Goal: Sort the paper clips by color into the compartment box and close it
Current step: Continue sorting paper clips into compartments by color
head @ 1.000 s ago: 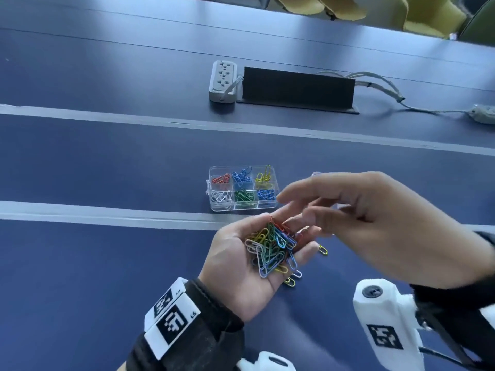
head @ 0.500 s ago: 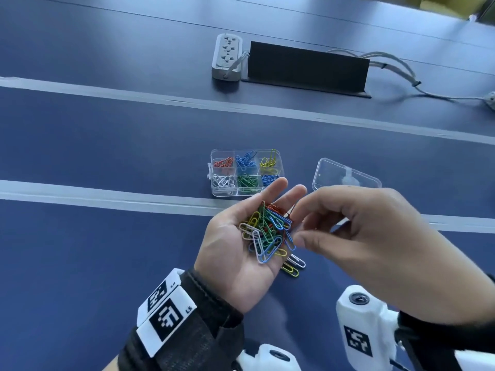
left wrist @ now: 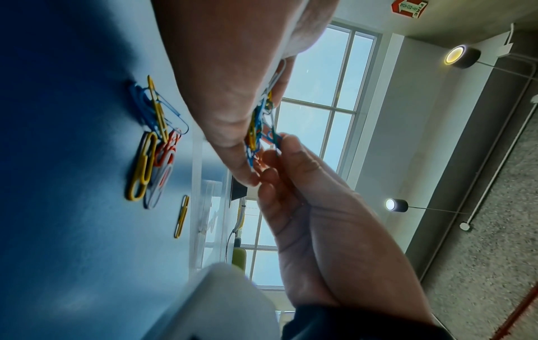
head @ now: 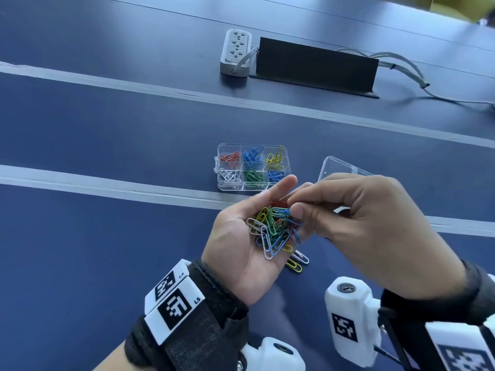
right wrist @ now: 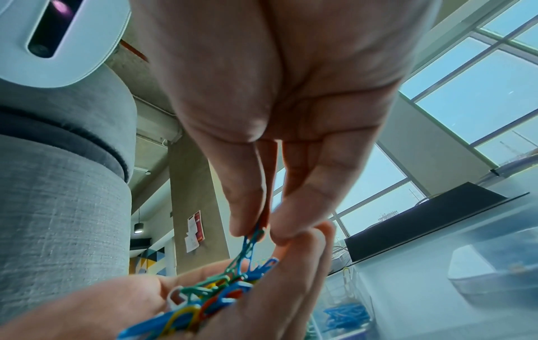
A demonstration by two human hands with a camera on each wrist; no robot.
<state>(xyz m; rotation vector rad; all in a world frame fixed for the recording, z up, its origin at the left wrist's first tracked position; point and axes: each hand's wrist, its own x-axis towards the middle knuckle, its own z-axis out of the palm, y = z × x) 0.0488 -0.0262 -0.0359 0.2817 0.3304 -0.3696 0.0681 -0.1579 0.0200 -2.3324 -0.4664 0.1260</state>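
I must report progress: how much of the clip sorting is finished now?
Done: all six sections of the compartment box hold clips. In hand: left hand cups a mixed pile; right hand pinches one. Left: that pile, clips on the table, lid still off.

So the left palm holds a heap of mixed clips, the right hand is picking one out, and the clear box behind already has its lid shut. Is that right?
Not quite: the compartment box is open, and its lid lies on the table beside it, as the head view shows. The rest holds: the left hand cups the mixed clips and the right hand pinches one.
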